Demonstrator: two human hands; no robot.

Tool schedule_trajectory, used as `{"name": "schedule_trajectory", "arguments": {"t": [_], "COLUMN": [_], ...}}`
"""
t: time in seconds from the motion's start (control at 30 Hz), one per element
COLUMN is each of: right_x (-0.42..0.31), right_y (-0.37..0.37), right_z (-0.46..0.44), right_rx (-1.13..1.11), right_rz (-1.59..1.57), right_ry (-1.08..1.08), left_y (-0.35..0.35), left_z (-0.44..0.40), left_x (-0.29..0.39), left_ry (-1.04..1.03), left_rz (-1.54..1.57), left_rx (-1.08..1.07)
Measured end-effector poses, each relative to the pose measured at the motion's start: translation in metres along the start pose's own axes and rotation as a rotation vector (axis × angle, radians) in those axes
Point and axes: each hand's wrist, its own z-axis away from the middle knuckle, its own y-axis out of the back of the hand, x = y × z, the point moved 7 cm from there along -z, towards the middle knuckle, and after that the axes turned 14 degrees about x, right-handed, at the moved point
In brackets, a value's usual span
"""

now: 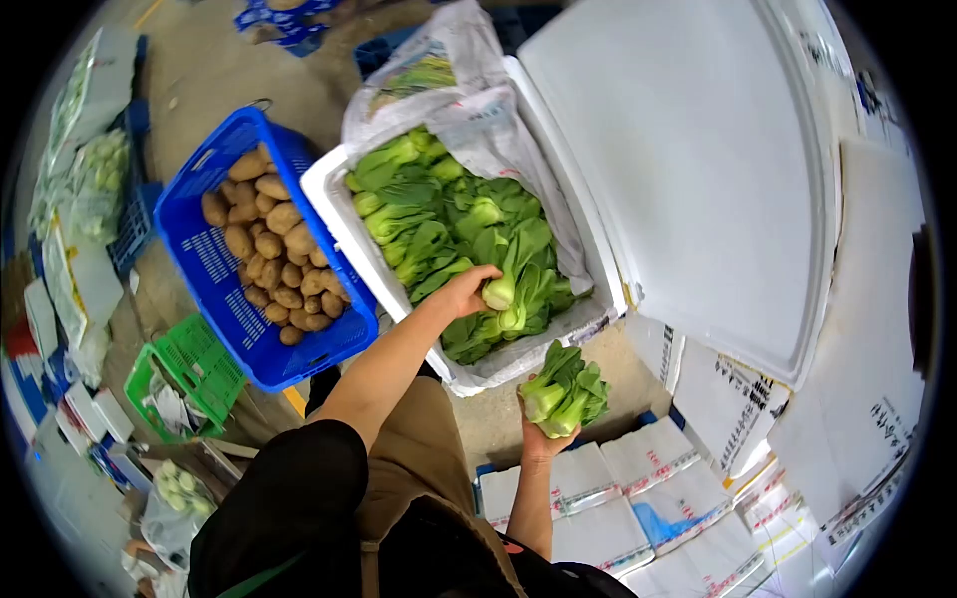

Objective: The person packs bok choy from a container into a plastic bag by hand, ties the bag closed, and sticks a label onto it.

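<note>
A white foam box is filled with green bok choy, part of it under a printed plastic sheet. Inside the box, my left hand has its fingers closed round the pale base of one bok choy head, which lies among the others. Outside the box, beyond its near right corner, my right hand holds a small bunch of bok choy with the leaves pointing away from me.
Left of the foam box stands a blue crate of potatoes, with a green basket below it. A large white lid rises at the right. White boxes are stacked at lower right.
</note>
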Motion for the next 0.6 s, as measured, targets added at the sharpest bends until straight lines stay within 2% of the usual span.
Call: {"name": "schedule_trajectory", "arguments": {"t": [0.1, 0.17, 0.2, 0.23, 0.27, 0.3, 0.33, 0.37, 0.4, 0.43, 0.5, 0.57, 0.6], "right_x": [-0.003, -0.002, 0.009, 0.026, 0.045, 0.064, 0.086, 0.106, 0.121, 0.143, 0.186, 0.234, 0.257], "right_y": [-0.015, -0.006, -0.022, -0.031, -0.052, -0.059, -0.061, -0.060, -0.073, -0.076, -0.091, -0.084, -0.080], "right_z": [-0.003, -0.013, -0.011, -0.011, -0.001, 0.001, 0.000, -0.001, 0.017, 0.025, 0.068, 0.099, 0.123], "right_rx": [-0.006, -0.035, -0.118, -0.159, -0.237, -0.240, -0.244, -0.286, -0.340, -0.419, -0.511, -0.607, -0.641], "right_rz": [0.076, 0.198, 0.245, 0.276, 0.341, 0.425, 0.515, 0.540, 0.616, 0.662, 0.801, 0.864, 0.952], "right_ry": [-0.066, -0.103, -0.149, -0.230, -0.266, -0.327, -0.380, -0.407, -0.452, -0.521, -0.540, -0.632, -0.679], "left_y": [0.022, 0.040, 0.050, 0.056, 0.053, 0.060, 0.082, 0.107, 0.120, 0.142, 0.197, 0.258, 0.288], "left_z": [0.066, 0.092, 0.114, 0.107, 0.138, 0.168, 0.174, 0.190, 0.235, 0.235, 0.325, 0.371, 0.370], "left_x": [0.009, -0.004, -0.005, -0.008, -0.011, -0.006, 0.000, 0.004, 0.008, 0.006, -0.013, -0.049, -0.068], "left_ry": [0.130, 0.099, 0.073, -0.115, 0.008, -0.118, -0.356, -0.492, -0.643, -0.703, -0.661, -0.569, -0.583], "left_rz": [0.296, 0.349, 0.293, 0.191, 0.216, 0.165, 0.063, -0.045, -0.061, -0.096, 0.039, 0.135, 0.166], "left_rx": [-0.149, -0.148, -0.078, -0.282, -0.374, -0.332, -0.252, -0.095, -0.039, -0.095, 0.071, 0.109, 0.020]}}
